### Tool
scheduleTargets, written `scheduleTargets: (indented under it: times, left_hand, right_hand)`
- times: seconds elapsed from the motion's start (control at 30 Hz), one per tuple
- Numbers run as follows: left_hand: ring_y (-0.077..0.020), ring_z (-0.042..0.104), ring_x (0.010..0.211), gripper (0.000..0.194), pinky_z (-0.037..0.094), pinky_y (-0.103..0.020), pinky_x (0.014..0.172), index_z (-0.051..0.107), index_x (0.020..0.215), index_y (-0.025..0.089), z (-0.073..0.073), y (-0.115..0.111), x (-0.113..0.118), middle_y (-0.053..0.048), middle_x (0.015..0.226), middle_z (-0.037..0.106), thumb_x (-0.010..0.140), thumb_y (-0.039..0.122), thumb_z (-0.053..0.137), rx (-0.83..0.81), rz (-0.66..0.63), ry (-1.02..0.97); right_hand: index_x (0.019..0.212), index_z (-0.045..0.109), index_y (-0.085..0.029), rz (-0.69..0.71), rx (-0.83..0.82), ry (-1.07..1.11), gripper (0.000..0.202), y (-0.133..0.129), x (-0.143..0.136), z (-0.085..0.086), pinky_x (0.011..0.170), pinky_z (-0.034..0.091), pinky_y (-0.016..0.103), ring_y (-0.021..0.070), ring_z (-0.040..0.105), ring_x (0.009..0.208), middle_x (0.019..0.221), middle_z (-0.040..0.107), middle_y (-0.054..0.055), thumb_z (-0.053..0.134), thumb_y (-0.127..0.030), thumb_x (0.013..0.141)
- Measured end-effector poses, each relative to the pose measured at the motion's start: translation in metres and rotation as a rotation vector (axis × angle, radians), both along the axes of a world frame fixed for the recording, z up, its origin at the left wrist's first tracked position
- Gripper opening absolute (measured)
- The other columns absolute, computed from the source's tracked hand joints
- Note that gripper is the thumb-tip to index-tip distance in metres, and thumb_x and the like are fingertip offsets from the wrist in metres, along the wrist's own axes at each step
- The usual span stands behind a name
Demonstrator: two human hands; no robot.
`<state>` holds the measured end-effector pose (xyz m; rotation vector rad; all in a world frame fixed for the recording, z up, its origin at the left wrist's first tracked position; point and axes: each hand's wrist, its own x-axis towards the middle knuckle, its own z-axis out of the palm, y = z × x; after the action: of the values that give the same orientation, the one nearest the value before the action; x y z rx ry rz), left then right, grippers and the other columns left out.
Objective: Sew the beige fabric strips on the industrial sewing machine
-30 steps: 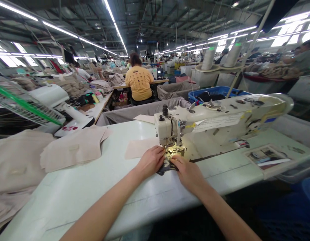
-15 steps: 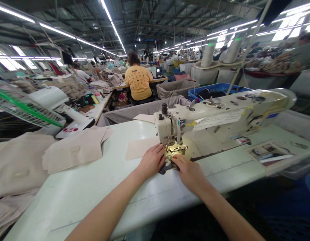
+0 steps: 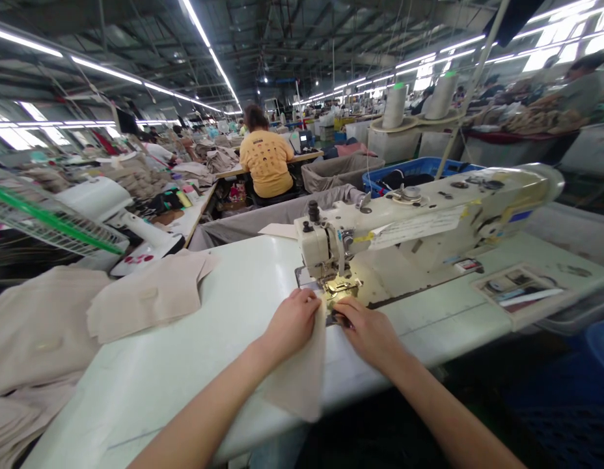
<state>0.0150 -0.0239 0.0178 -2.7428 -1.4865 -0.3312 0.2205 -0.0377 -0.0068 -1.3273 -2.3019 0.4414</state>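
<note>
A beige fabric piece [image 3: 302, 381] hangs from beside the sewing machine's needle area over the table's front edge. My left hand [image 3: 293, 322] lies on this piece with its fingers together, pressing the cloth just left of the lit presser foot. At the right of the foot, my right hand [image 3: 370, 329] has its thumb and fingers drawn together near the metal plate; what they hold, if anything, is hidden. The white sewing machine [image 3: 404, 215] stands above both hands, its lamp shining on a brass-coloured guide [image 3: 342, 286].
Beige pieces with flaps [image 3: 148, 299] are stacked at the left, near a white fan [image 3: 97, 198]. A tray of tools [image 3: 521, 293] is set in the table at right. Ahead are a grey cloth-lined bin [image 3: 253, 215], a blue basket and a seated person in yellow.
The fabric piece that lay behind and left of the needle area has swung toward me and now hangs over the front edge. My left hand has turned slightly with it.
</note>
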Motion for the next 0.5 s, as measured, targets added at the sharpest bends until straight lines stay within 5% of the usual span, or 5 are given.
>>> scheduleTargets:
  times: [0.27,0.5]
  left_hand:
    - [-0.0294,0.058,0.123,0.033,0.054,-0.046,0.101,0.062,0.118,0.014,-0.01,-0.009,0.003,-0.016,0.132,0.062,0.087,0.007,0.055,0.042,-0.071,-0.03]
    - [-0.0256,0.059,0.127,0.03,0.049,-0.042,0.11,0.06,0.121,0.012,-0.006,-0.004,-0.004,-0.015,0.133,0.064,0.093,0.012,0.051,0.001,-0.141,-0.09]
  right_hand:
    - [0.119,0.065,-0.023,0.04,-0.038,-0.023,0.026,-0.016,0.001,0.001,0.085,0.053,0.031,0.0204,0.069,0.102,0.131,0.065,0.006,0.055,-0.022,0.095]
    - [0.117,0.065,-0.021,0.01,-0.02,-0.063,0.025,-0.02,-0.003,0.0,0.083,0.054,0.03,0.0209,0.07,0.1,0.132,0.063,0.007,0.057,-0.022,0.094]
